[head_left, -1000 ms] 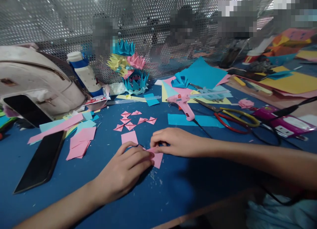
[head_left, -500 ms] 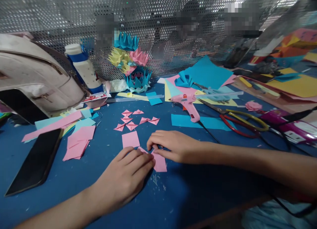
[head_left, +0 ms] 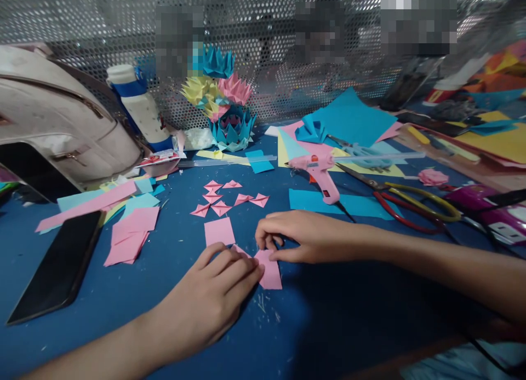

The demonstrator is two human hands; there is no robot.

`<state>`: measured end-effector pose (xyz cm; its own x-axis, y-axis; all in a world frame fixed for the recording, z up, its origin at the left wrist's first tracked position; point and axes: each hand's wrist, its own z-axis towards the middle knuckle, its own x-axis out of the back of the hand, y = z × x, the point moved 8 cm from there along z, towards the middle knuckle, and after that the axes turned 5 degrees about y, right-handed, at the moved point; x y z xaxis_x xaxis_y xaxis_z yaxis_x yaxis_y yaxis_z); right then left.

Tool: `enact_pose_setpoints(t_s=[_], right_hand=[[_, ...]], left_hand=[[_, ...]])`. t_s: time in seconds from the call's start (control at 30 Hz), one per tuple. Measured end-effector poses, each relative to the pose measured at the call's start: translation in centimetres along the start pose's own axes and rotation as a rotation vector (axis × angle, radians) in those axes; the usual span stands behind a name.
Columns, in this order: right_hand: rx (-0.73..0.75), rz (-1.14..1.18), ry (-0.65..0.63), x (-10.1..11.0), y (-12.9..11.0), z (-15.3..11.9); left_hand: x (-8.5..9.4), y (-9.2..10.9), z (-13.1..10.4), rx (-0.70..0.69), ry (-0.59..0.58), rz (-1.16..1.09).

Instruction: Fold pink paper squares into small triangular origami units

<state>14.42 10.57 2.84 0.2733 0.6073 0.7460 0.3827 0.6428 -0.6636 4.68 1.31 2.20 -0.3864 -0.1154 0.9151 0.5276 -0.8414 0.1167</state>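
Note:
Under both hands lies a small pink piece of paper (head_left: 271,273) with a slanted folded edge at its left. The closed fingers of my left hand (head_left: 217,292) press on its left side and partly hide a pink corner. At the top edge, my right hand (head_left: 291,237) has curled fingers, its thumb touching the paper. Just behind my left hand a flat pink paper square (head_left: 219,231) rests on the table. Several small folded pink paper pieces (head_left: 221,207) sit beyond it.
On the left are a black phone (head_left: 57,265), pink paper pieces (head_left: 131,235), a backpack (head_left: 61,111) and a bottle (head_left: 142,109). Paper flowers (head_left: 232,129) stand at the back. A pink glue gun (head_left: 318,172), a blue strip (head_left: 345,203) and scissors (head_left: 411,205) lie right.
My right hand has shifted slightly right and lifted its fingers a little from the paper's top edge. My left hand stays pressed on the paper. The view has moved slightly.

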Motion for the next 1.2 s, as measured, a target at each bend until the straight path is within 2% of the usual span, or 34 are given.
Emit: enact_pose_setpoints(t_s=[0.2, 0.37, 0.63, 0.77, 1.0, 1.2], right_hand=[[-0.038, -0.05, 0.067, -0.5, 0.4, 0.1], [-0.071, -0.053, 0.178, -0.2, 0.7, 0.1], [0.181, -0.131, 0.261, -0.5, -0.5, -0.3], [0.182, -0.005, 0.196, -0.3, -0.1, -0.2], [0.039, 0.262, 0.15, 0.5, 1.1, 0.5], [0.007, 0.3, 0.147, 0.3, 1.4, 0.6]], left_hand=[[-0.1, -0.1, 0.0, 0.008, -0.011, -0.002], [0.1, 0.0, -0.1, -0.003, -0.009, -0.031], [0.1, 0.1, 0.0, -0.015, 0.012, 0.013], [0.1, 0.0, -0.1, 0.003, 0.014, 0.038], [0.0, -0.2, 0.0, 0.012, -0.006, 0.026], [-0.2, -0.3, -0.1, 0.02, -0.033, 0.023]])
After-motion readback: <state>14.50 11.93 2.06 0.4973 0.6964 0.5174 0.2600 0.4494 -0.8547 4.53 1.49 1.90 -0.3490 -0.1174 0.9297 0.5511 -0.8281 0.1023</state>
